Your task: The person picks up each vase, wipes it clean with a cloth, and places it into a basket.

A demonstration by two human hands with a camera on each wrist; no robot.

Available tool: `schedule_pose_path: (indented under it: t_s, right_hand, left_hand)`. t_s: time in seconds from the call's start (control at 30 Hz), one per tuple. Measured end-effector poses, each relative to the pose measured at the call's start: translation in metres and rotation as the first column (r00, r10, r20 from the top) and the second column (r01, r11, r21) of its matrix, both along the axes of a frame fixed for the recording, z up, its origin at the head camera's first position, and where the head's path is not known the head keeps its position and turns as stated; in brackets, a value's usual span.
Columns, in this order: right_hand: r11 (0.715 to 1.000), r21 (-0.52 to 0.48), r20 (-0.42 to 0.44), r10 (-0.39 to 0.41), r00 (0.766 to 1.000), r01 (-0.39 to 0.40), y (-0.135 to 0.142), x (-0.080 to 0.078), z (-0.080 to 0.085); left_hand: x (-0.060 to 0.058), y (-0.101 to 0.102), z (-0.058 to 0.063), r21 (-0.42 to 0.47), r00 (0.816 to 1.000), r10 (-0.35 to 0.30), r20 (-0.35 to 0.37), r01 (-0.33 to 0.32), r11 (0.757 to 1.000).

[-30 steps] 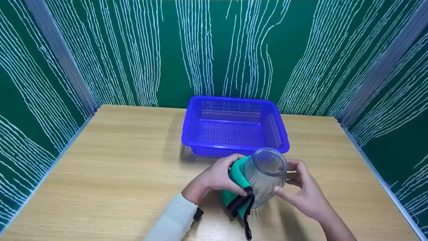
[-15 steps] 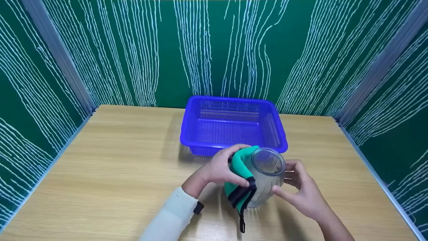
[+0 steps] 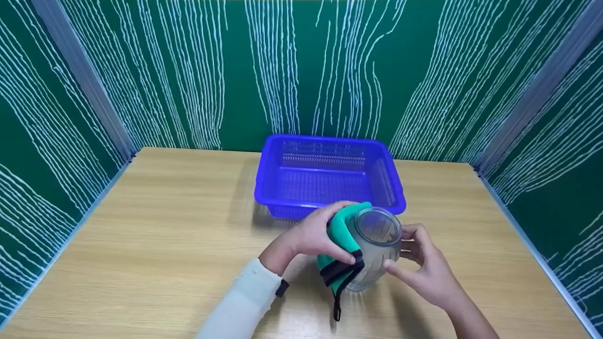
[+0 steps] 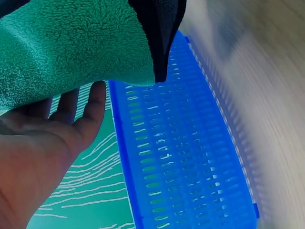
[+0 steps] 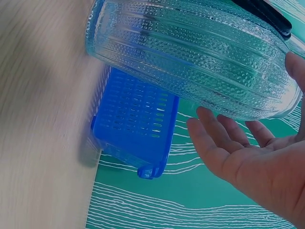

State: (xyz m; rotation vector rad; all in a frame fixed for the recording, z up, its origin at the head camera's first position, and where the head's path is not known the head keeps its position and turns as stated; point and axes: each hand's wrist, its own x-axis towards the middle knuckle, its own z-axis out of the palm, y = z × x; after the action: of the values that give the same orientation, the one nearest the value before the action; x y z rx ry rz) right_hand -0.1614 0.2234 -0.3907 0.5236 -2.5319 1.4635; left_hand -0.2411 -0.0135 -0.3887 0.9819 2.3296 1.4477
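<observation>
A ribbed, textured clear glass jar (image 3: 370, 266) stands near the middle of the table, its round mouth facing up toward the head camera. Against its left side my left hand (image 3: 313, 235) holds a green cloth (image 3: 343, 233) with black edging and a hanging loop. Thick terry pile shows on the cloth (image 4: 90, 52) in the left wrist view, where the fingers lie behind it. On the jar's right side, my right hand (image 3: 429, 268) curls its thumb and fingers around the glass. The right wrist view shows the jar (image 5: 190, 62) lengthwise above the right hand (image 5: 257, 167).
Directly behind the jar sits a blue perforated plastic basket (image 3: 325, 205) with nothing visible inside. The wooden table (image 3: 165, 245) is bordered by green walls (image 3: 235, 70) with wavy white lines and grey corner posts.
My left hand and the cloth have shifted slightly up and away along the jar's left side. The cloth's loop has swung left and up. My right hand and the jar stay nearly still.
</observation>
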Motion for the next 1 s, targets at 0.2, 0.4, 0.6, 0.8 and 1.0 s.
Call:
schedule_pose_path:
  t_s: [0.2, 0.4, 0.6, 0.8, 1.0]
  right_hand:
    - [1.0, -0.009, 0.009, -0.008, 1.0, 0.008, 0.0, 0.0, -0.001]
    - [1.0, -0.019, 0.006, 0.022, 1.0, -0.022, 0.0, 0.0, -0.002]
    - [0.996, -0.082, 0.044, -0.031, 0.999, 0.035, -0.003, 0.001, -0.003]
    - [0.991, -0.115, 0.029, -0.066, 0.997, 0.069, -0.006, 0.0, -0.003]
    - [0.991, -0.091, 0.027, -0.091, 0.995, 0.093, -0.006, 0.001, -0.003]
  left_hand:
    - [-0.004, -0.001, -0.011, -0.033, 1.0, -0.007, -0.003, 0.007, 0.999]
    - [-0.008, -0.002, -0.028, -0.055, 0.999, -0.008, -0.048, 0.005, 0.998]
    - [-0.008, -0.002, -0.039, -0.067, 0.998, -0.011, -0.057, 0.007, 0.998]
    - [-0.006, -0.002, -0.046, -0.169, 0.999, -0.021, -0.037, 0.014, 0.985]
    - [-0.004, -0.002, -0.051, -0.244, 0.998, -0.002, -0.063, -0.013, 0.97]
